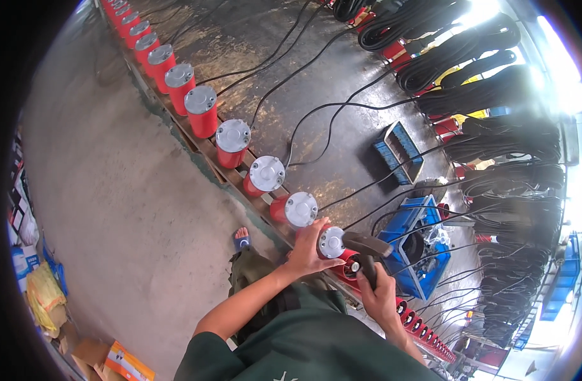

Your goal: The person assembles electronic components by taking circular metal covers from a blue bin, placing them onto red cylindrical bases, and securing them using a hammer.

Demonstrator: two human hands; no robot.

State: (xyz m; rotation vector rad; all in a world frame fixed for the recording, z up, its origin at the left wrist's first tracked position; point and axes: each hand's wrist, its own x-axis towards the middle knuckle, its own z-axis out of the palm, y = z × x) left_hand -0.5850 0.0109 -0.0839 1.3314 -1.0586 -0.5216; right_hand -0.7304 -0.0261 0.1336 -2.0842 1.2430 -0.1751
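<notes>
My left hand (pixel 307 252) is curved round the top of a red cylinder with a silver end cap (pixel 331 242), thumb and fingers on opposite sides of the cap. A hammer (pixel 367 244) is gripped by its dark handle in my right hand (pixel 381 295). Its head hangs just right of that cap; whether they touch I cannot tell. Close below stands an open red cylinder (pixel 349 265), its inside showing and partly covered by my hands. Away to the upper left, capped red cylinders (pixel 230 143) continue the row, while open ones (pixel 418 327) run to the lower right.
The cylinders stand on a long low wooden support (pixel 208 152). Black cables trail across the floor toward large cable coils (pixel 494 92) at the right. A blue crate (pixel 399 152) and a blue bin with parts (pixel 424 279) lie beyond the row. Cardboard boxes (pixel 91 355) sit at lower left.
</notes>
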